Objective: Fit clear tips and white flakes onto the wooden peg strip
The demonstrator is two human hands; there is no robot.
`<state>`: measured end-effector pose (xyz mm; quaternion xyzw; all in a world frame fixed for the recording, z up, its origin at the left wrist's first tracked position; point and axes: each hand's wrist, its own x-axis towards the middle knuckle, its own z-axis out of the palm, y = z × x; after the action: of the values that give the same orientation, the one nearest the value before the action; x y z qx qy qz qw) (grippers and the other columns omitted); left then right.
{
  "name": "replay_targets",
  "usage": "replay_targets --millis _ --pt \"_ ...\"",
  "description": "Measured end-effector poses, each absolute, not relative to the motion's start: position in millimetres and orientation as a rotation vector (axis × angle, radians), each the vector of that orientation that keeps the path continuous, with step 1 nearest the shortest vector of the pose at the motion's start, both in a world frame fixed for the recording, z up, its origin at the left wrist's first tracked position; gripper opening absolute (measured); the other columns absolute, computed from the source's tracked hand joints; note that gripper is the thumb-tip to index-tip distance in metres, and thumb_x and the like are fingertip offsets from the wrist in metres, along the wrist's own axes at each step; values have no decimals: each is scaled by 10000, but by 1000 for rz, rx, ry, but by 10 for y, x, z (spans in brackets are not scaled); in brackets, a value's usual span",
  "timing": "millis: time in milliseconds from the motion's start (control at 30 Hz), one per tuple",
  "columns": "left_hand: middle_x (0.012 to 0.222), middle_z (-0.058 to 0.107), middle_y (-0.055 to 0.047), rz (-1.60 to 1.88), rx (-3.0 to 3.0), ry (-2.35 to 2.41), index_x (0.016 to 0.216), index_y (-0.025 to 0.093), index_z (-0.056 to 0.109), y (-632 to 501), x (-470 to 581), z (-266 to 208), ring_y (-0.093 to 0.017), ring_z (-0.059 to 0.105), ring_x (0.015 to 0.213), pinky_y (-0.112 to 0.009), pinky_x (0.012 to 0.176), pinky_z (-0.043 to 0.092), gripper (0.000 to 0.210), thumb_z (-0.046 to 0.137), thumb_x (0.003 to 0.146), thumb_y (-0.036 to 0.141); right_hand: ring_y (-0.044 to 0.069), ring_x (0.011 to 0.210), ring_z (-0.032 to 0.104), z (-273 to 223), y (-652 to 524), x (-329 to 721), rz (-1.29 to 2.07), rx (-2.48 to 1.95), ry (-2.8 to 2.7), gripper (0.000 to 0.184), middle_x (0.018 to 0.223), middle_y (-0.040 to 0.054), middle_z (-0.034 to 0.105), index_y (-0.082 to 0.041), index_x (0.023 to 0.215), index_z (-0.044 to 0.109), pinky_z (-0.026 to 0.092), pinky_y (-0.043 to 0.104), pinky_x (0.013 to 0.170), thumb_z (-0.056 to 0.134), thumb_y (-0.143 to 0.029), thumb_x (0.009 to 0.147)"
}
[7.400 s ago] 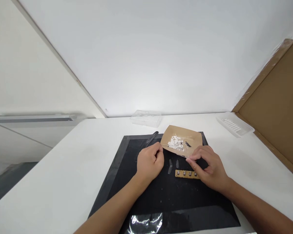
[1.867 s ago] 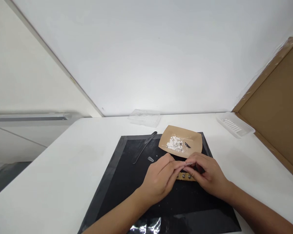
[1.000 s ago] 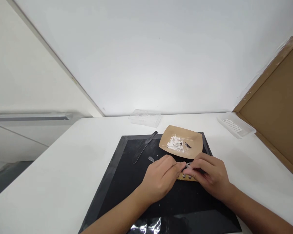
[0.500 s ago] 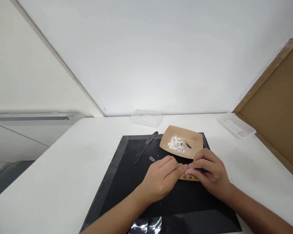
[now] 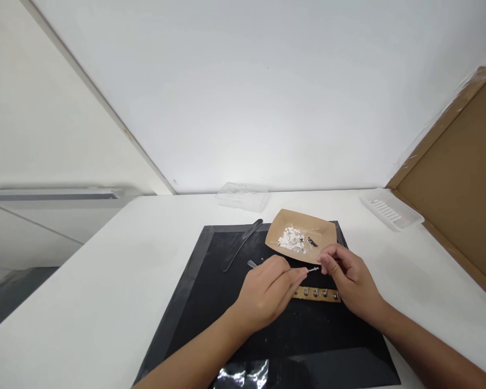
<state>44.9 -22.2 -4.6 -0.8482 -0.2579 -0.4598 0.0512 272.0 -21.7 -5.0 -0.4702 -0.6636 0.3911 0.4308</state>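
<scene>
My left hand pinches a thin, pale little rod, its notched end sticking out to the right past the fingertips. Just beyond that end is my right hand, with thumb and forefinger pressed together; whatever they hold, if anything, is too small to make out. Below the fingers, a tan strip bearing several small shiny metal studs lies on the black mat. My left hand covers the strip's left end. A small clear, tapered plastic piece rests beyond my left knuckles.
A brown paper tray with white scraps and a dark bit sits at the mat's far edge. Left of it lies a dark, curved, file-like stick. Clear plastic boxes stand farther back, one at right beside a cardboard panel.
My hands, fingertips together over the strip before, have come apart. The right has shifted slightly right, leaving the pale rod in my left fingers and more of the strip uncovered.
</scene>
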Motion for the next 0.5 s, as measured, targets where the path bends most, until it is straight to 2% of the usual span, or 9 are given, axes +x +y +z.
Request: replay_targets --millis 167,300,400,500 --pt "810 685 -29 -1581 -2614 -1016 1151 156 728 -190 449 -96 -123 612 685 -227 627 524 162 661 1009 116 164 666 554 -44 -269 2688 872 -1115 -1936 379 762 -4 596 -238 901 540 436 292 650 321 -410 1158" --pt "756 677 -8 -1798 -2740 -1177 1021 177 782 -213 500 -76 -99 596 606 -203 572 508 75 713 993 188 186 719 615 -9 -315 2669 671 -1068 -2008 298 834 24 656 -240 1003 570 469 306 669 321 -318 1147" --pt "729 673 -5 -1940 -2825 -1326 939 176 805 -242 537 -56 -86 610 578 -180 548 517 77 748 968 219 177 732 639 45 -344 2706 667 -1028 -2009 264 860 14 675 -246 1063 585 483 300 689 331 -260 1133" --pt "703 667 -2 -2041 -2841 -1493 901 174 815 -262 548 -58 -79 610 546 -170 520 506 91 774 947 240 186 836 674 77 -358 2751 621 -970 -2045 230 973 32 705 -246 1135 602 502 307 764 374 -262 1113"
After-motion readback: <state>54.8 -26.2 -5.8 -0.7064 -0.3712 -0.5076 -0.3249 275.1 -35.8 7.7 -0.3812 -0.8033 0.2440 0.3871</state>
